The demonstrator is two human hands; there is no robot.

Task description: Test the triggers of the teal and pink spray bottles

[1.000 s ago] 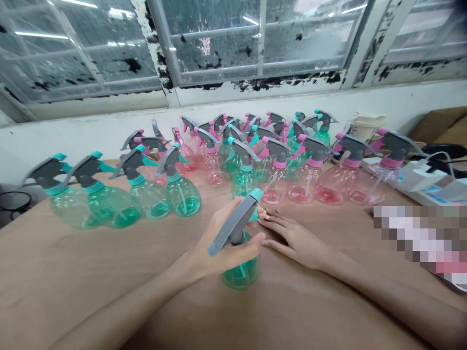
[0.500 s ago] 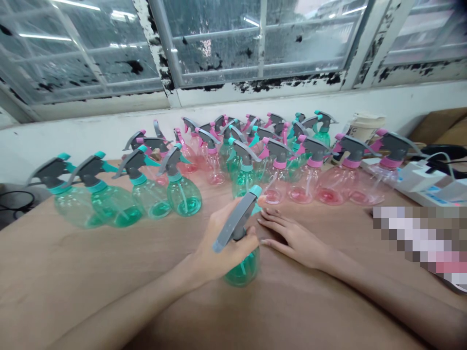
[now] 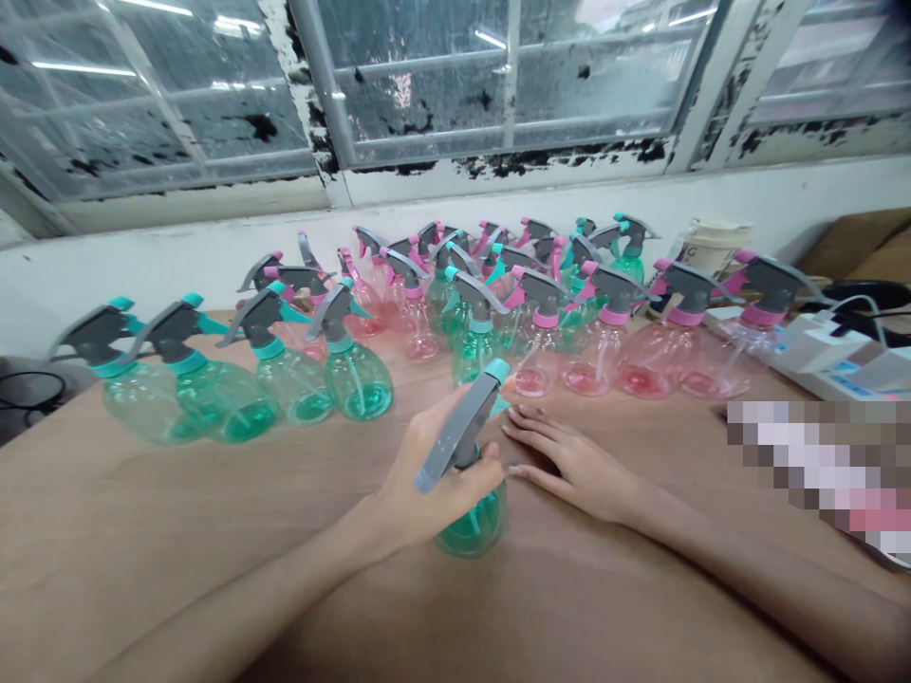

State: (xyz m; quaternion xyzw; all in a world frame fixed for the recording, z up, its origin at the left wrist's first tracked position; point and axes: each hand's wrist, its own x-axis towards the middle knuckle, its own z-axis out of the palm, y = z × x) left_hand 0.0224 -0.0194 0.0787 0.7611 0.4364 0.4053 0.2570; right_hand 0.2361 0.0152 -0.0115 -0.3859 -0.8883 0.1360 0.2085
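Note:
My left hand (image 3: 419, 484) is wrapped round the neck of a green spray bottle (image 3: 471, 531) with a grey and teal trigger head. The bottle stands upright on the table, some green liquid in its base. Just right of it lies my right hand (image 3: 569, 460), palm down on the wood with its fingers stretched out toward the bottle's nozzle. That hand holds nothing. Behind my hands stand a row of green spray bottles (image 3: 360, 384) on the left and pink spray bottles (image 3: 651, 360) on the right, with more crowded between and behind them.
The wooden table (image 3: 213, 531) runs back to a white wall under windows. At the right are a white power strip (image 3: 829, 370) with plugs, a white tub (image 3: 712, 247) and a cardboard box (image 3: 864, 251). A pixelated flat item (image 3: 826, 474) lies near the right edge.

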